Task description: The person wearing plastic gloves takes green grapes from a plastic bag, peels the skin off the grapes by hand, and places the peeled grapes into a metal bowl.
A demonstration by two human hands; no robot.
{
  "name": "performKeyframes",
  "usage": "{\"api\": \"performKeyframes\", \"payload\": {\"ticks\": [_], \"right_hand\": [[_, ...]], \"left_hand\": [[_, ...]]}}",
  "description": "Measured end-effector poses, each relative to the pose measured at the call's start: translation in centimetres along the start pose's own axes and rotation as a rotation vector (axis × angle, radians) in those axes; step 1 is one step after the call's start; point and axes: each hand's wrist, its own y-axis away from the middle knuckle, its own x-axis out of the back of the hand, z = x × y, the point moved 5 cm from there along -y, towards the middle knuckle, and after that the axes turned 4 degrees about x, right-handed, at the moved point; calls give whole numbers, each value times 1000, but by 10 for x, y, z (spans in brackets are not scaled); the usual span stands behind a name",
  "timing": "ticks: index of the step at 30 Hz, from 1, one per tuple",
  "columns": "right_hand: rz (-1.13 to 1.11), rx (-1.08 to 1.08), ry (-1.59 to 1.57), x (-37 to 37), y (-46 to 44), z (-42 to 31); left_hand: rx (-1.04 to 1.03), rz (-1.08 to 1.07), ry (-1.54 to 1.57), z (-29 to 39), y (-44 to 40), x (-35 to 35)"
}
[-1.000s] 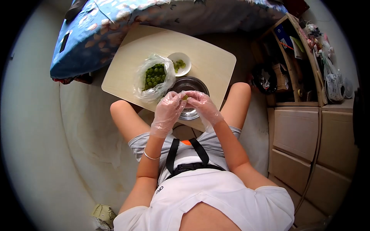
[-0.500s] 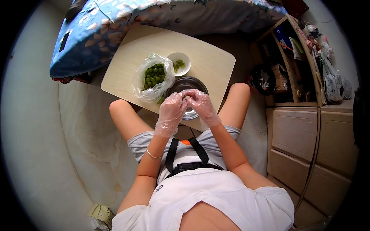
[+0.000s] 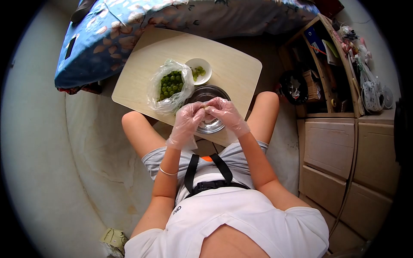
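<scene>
My left hand (image 3: 188, 122) and my right hand (image 3: 225, 112), both in clear plastic gloves, meet over a metal bowl (image 3: 219, 91). The fingertips of both pinch a small pale-green grape (image 3: 205, 108), mostly hidden between them. Left of the bowl, an open clear plastic bag (image 3: 154, 95) holds many green grapes (image 3: 171, 85). Behind the metal bowl stands a white bowl (image 3: 207, 77) with green scraps (image 3: 198, 72) in it. What lies inside the metal bowl is partly covered by my hands.
Everything stands on a low pale table (image 3: 232, 60) between my knees. A bed with a blue floral cover (image 3: 103, 47) borders its far side. To the right are a wooden shelf (image 3: 320, 64), a black-lined bin (image 3: 294, 88) and brown drawers (image 3: 327, 148).
My left hand has turned and shifted slightly left, its fingers less curled. My right fingers have moved a little, still meeting the left ones over the bowl. The bag and bowls stay put.
</scene>
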Motion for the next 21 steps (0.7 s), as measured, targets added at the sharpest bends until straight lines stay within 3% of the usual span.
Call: {"api": "performKeyframes", "payload": {"ticks": [1,5,14,16,21], "right_hand": [[-47,-56,-9,0,0,-1],[-68,-90,29,4,-2,3],[-82,-62,42,-4,0,7],[-27,4,149,-4,-1,4],[-42,65,95,-6,-2,4]], "left_hand": [[179,-136,219,-3,1,-3],[181,-214,287,-12,-1,0],[212,-138,173,-14,1,-3],[-19,-18,-103,-6,1,-2],[63,-10,96,2,1,-1]]}}
